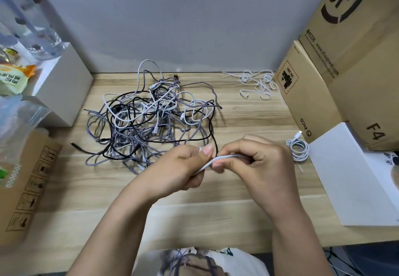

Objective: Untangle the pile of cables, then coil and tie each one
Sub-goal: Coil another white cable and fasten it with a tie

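Both hands, left [185, 165] and right [257, 163], pinch white cable [218, 159]; tangled pile [149, 116] behind, cardboard boxes [336, 81] crowd right edge.

**My desk and the wall behind it**

I sit at a light wooden desk [248, 111] pushed against a plain grey wall [183, 21]. Brown cardboard boxes [354, 59] stand stacked on my right, a white box [354, 174] beside them. On my left sit a white block [64, 81] and another cardboard box [28, 187]. Soft, even light.
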`<state>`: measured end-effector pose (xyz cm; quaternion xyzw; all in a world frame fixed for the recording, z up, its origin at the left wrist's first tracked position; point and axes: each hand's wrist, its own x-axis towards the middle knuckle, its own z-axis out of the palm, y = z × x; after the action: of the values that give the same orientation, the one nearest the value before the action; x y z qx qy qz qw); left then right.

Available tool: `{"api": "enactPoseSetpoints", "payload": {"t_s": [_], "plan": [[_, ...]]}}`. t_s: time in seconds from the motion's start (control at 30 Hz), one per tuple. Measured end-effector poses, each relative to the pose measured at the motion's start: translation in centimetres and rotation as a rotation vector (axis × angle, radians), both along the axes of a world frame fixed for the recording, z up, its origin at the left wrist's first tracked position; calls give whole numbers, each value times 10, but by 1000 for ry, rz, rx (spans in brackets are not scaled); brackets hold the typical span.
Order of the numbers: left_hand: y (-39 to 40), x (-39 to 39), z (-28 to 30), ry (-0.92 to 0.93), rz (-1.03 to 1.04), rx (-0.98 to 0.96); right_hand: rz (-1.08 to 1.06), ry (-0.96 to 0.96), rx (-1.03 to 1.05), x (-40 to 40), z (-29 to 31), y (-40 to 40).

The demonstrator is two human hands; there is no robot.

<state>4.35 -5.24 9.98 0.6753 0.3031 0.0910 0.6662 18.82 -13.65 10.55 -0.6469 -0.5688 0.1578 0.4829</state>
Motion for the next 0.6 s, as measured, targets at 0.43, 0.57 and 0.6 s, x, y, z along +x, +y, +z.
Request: {"api": "enactPoseSetpoints", "payload": {"t_s": [0.43,0.57,0.6], "plan": [[22,-15,24,-923,-68,-1262,86,-88,-279,2,-17,12],[29,-9,15,-892,287,-1231,197,-276,-393,-12,-23,10],[29,-4,13,-897,366,-1187,210,-343,-411,-12,-22,10]]}}
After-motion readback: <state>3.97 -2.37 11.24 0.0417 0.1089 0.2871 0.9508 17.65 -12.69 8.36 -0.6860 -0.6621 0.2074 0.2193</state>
